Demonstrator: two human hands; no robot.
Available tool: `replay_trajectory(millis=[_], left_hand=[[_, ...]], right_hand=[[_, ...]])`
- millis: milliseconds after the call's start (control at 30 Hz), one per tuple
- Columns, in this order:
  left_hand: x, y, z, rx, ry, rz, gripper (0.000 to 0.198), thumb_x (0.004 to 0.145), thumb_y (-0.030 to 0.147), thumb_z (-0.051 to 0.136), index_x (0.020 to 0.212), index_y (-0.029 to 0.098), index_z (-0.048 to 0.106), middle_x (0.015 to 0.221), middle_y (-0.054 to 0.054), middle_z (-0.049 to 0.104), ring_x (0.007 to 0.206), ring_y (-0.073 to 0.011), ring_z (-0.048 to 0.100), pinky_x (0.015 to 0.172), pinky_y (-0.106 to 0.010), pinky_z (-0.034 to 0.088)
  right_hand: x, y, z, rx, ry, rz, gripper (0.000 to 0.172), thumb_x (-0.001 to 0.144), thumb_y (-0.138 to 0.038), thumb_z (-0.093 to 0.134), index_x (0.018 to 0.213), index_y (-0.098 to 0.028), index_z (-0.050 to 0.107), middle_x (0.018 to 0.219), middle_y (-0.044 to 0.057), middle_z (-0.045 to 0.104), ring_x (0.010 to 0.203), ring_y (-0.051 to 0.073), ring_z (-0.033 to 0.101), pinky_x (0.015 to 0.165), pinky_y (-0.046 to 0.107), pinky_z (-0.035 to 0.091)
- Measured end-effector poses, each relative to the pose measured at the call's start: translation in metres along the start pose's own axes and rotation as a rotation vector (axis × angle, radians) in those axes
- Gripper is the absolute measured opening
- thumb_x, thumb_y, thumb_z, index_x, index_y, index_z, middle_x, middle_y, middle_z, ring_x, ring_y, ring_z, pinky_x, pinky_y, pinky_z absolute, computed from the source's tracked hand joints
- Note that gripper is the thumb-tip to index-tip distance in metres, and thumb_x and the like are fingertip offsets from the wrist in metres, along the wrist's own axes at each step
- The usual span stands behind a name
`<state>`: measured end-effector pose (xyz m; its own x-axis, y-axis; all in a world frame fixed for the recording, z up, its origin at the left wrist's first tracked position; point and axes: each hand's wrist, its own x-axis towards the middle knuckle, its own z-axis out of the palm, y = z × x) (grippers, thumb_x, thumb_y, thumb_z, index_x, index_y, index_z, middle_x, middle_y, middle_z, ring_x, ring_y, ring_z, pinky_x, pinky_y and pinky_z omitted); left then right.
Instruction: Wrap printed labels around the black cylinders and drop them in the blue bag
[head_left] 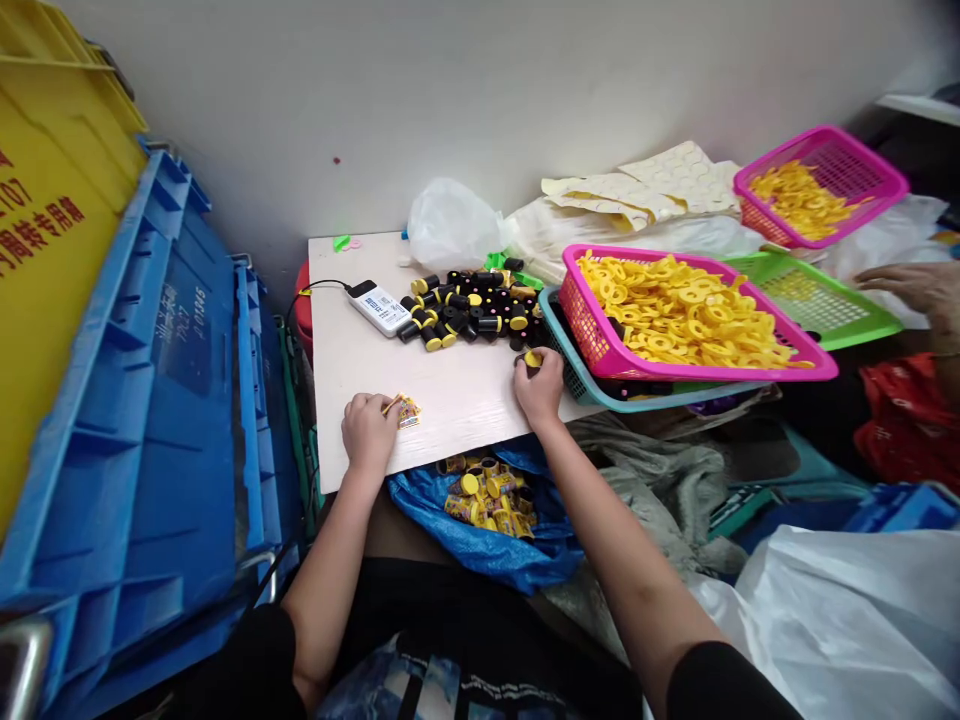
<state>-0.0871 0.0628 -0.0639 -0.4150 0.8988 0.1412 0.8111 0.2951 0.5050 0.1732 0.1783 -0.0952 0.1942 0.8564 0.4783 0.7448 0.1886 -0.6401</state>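
Note:
At the table's front left, my left hand [367,430] has its fingers closed on a small yellow printed label [409,411]. Closed round a black cylinder with a yellow end [533,359] is my right hand [541,392], just above the tabletop by the blue-green basket. Behind the hands lies a pile of similar black cylinders [457,312], many with yellow ends. Below the table edge, a blue sack [424,515] holds several cylinders wrapped in yellow labels [499,497].
A pink basket [814,368] of yellow ring-shaped pieces sits in a blue-green basket [581,385] on the right. A white device [381,308] with a cable lies at left. Blue crates [142,400] flank the table [450,405]. Another person's hand [911,285] shows at far right.

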Motion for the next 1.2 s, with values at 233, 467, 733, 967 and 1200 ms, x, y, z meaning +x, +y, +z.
replay_trajectory(millis=[233, 467, 733, 967, 1200], left_hand=[[0.003, -0.004, -0.018, -0.701, -0.062, -0.223, 0.034, 0.065, 0.031, 0.073, 0.093, 0.017, 0.060, 0.067, 0.000, 0.067, 0.060, -0.0150, 0.062, 0.057, -0.024, 0.044], [-0.035, 0.049, -0.052, -1.103, -0.283, -0.078, 0.028, 0.059, 0.034, 0.079, 0.074, 0.015, 0.066, 0.069, -0.005, 0.073, 0.055, -0.0131, 0.063, 0.051, -0.022, 0.047], [-0.063, 0.065, -0.050, -1.120, -0.300, -0.009, 0.027, 0.061, 0.039, 0.080, 0.078, 0.018, 0.077, 0.077, -0.006, 0.075, 0.068, -0.0207, 0.069, 0.066, -0.034, 0.058], [-0.069, 0.072, -0.051, -1.122, -0.363, -0.022, 0.031, 0.063, 0.043, 0.079, 0.080, 0.017, 0.077, 0.084, -0.009, 0.076, 0.080, -0.0237, 0.070, 0.077, -0.035, 0.057], [-0.078, 0.087, -0.053, -1.190, -0.519, -0.057, 0.038, 0.054, 0.032, 0.085, 0.089, 0.019, 0.075, 0.091, -0.006, 0.074, 0.075, -0.0195, 0.068, 0.064, -0.029, 0.058]], right_hand=[[-0.043, -0.030, -0.025, 0.437, -0.140, 0.267, 0.028, 0.075, -0.027, 0.045, 0.099, -0.017, 0.056, 0.099, 0.008, 0.056, 0.096, 0.022, 0.053, 0.091, 0.041, 0.044], [-0.059, -0.099, -0.086, 1.162, -0.588, 0.543, 0.038, 0.069, -0.037, 0.071, 0.103, -0.024, 0.061, 0.092, 0.002, 0.060, 0.085, 0.016, 0.059, 0.080, 0.032, 0.051], [-0.062, -0.119, -0.126, 1.265, -0.672, 0.540, 0.035, 0.065, -0.036, 0.077, 0.096, -0.023, 0.066, 0.090, 0.001, 0.063, 0.084, 0.014, 0.061, 0.076, 0.027, 0.054], [-0.067, -0.100, -0.131, 1.059, -0.760, 0.267, 0.035, 0.072, -0.035, 0.074, 0.103, -0.021, 0.066, 0.095, 0.003, 0.065, 0.085, 0.014, 0.061, 0.076, 0.028, 0.052], [-0.076, -0.099, -0.131, 1.059, -0.806, 0.142, 0.045, 0.073, -0.047, 0.071, 0.111, -0.025, 0.065, 0.110, 0.006, 0.063, 0.096, 0.019, 0.060, 0.079, 0.031, 0.051]])
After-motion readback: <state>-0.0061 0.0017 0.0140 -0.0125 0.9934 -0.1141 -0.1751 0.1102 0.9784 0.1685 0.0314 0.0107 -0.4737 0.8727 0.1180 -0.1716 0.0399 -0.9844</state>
